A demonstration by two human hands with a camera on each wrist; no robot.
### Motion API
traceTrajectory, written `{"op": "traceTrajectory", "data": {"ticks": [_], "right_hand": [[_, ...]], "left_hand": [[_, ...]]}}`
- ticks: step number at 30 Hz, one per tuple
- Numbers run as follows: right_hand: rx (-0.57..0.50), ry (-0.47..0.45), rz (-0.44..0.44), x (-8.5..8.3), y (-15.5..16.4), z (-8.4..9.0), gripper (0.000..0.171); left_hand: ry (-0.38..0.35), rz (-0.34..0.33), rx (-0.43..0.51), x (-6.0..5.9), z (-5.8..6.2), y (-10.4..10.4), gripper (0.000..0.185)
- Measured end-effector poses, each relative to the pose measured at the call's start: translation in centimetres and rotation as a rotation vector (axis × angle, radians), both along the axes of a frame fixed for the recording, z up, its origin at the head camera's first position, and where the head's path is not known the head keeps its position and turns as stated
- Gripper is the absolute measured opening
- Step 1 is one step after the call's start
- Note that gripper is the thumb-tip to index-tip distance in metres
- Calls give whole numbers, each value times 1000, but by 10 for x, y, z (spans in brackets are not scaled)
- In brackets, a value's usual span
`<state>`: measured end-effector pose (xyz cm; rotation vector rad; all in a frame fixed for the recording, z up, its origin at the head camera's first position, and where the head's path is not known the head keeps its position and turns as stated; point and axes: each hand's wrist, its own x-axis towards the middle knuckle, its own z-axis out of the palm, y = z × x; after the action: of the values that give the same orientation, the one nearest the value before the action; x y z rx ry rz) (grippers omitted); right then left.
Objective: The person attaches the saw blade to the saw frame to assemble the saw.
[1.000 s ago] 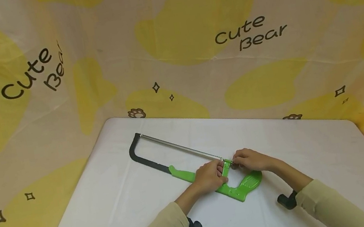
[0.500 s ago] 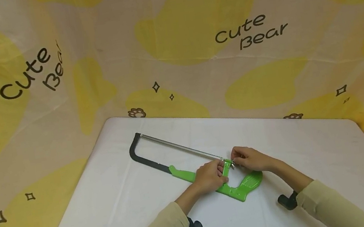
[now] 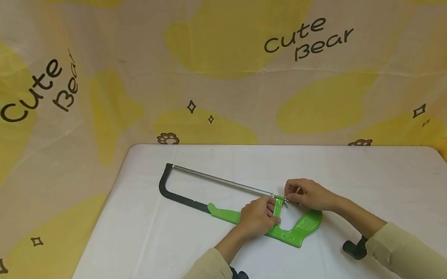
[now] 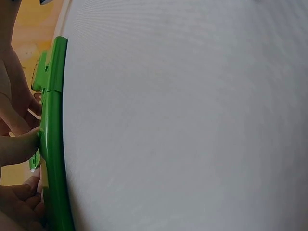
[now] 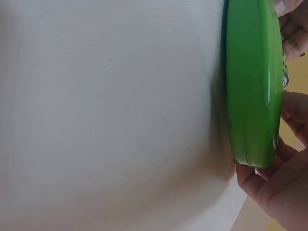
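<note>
Right hand [image 3: 309, 194] edged up; white table [image 3: 136, 251], bear-print backdrop [image 3: 233, 35]

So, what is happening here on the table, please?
A person works on a hacksaw lying flat on the white table. The left hand grips the green frame beside the handle. The right hand pinches a small metal fastener where the blade meets the handle end.
</note>
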<state>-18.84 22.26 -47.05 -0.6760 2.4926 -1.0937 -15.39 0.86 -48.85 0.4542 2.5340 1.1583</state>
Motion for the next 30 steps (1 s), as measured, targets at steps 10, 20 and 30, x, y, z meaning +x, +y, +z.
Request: {"op": "traceTrajectory", "data": {"ticks": [10, 20, 30], "right_hand": [[4, -32, 18, -3, 3, 0, 13], [5, -96, 10, -1, 1, 1, 19], [28, -101, 23, -2, 2, 1, 24]], "left_hand": [[7, -4, -9, 1, 2, 0, 34], [16, -7, -19, 1, 0, 0, 33], [8, -6, -11, 0, -1, -1, 34]]}}
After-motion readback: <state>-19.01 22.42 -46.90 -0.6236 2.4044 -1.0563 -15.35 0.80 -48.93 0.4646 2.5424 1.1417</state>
